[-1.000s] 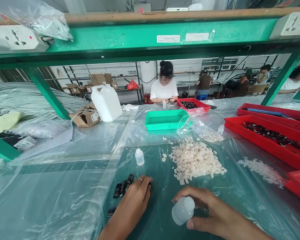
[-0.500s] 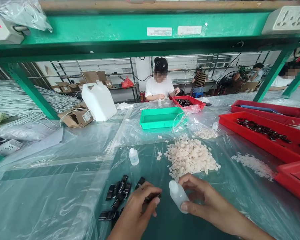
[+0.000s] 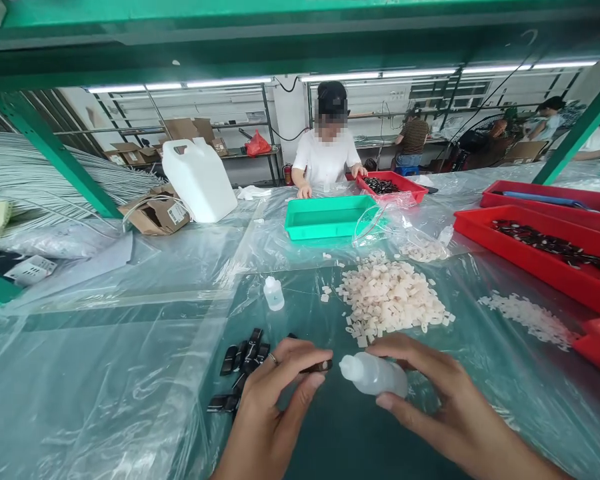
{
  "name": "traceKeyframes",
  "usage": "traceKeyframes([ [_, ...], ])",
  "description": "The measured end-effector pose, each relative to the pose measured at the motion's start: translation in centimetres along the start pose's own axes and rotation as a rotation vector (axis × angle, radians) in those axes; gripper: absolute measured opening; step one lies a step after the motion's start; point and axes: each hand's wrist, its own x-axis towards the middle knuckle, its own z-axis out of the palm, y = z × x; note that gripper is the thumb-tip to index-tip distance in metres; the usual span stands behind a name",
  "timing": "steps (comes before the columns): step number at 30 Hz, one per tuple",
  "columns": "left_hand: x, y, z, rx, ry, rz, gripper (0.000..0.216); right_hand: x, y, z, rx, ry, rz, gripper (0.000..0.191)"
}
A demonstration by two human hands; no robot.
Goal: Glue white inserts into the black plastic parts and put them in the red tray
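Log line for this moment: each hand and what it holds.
left hand: pinching small dark oblong piece | right hand: gripping translucent white plastic bottle | bottle: tilted toward piece, not touching

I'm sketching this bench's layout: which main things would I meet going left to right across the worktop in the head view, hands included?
White jug → loose black pieces → left hand → dark piece in its fingertips → held plastic bottle → right hand → scattered translucent pieces → nearest red tray.
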Motion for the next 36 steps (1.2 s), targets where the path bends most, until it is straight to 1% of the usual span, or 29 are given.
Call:
traceKeyframes([
  [5, -0.4, 0.1, 0.2, -0.042, 0.067, 0.036, 0.037, -0.3, -0.2, -0.1, -0.141, 0.053, -0.105, 0.035],
  [10, -0.8, 0.0, 0.6, -0.019, 0.1, 0.063, 0.03, -0.6, -0.2, -0.1, -0.175, 0.067, -0.18, 0.037],
  [13, -0.9, 0.3, 0.8, -0.004, 0.132, 0.067, 0.024, -0.7, -0.1, -0.2, -0.21, 0.071, -0.196, 0.039],
  [16, -1.0, 0.8, 0.9, 0.022, 0.143, 0.081, 0.022, -0.8, -0.2, -0.5, -0.231, 0.103, -0.225, 0.037],
  [19, -1.0, 1.2, 1.1, 0.06, 0.14, 0.085, 0.022, -1.0, -0.3, -0.9, -0.316, 0.154, -0.285, 0.036],
  [22, -1.1, 1.2, 1.4, 0.091, 0.126, 0.068, 0.022, -1.4, -0.6, -1.3, -0.404, 0.146, -0.318, 0.038],
  [26, -1.3, 1.2, 1.6, 0.086, 0.116, 0.057, 0.022, -1.9, -0.9, -1.4, -0.424, 0.132, -0.327, 0.046],
  [29, -1.2, 1.2, 1.7, 0.076, 0.113, 0.062, 0.024, -2.4, -1.0, -1.1, -0.432, 0.153, -0.294, 0.051],
  [32, -1.2, 1.2, 1.7, 0.076, 0.111, 0.069, 0.023, -2.9, -0.8, -0.6, -0.429, 0.186, -0.239, 0.049],
  [36, -1.3, 1.3, 1.9, 0.081, 0.121, 0.078, 0.022, -3.4, -0.6, -0.4, -0.446, 0.204, -0.236, 0.048],
])
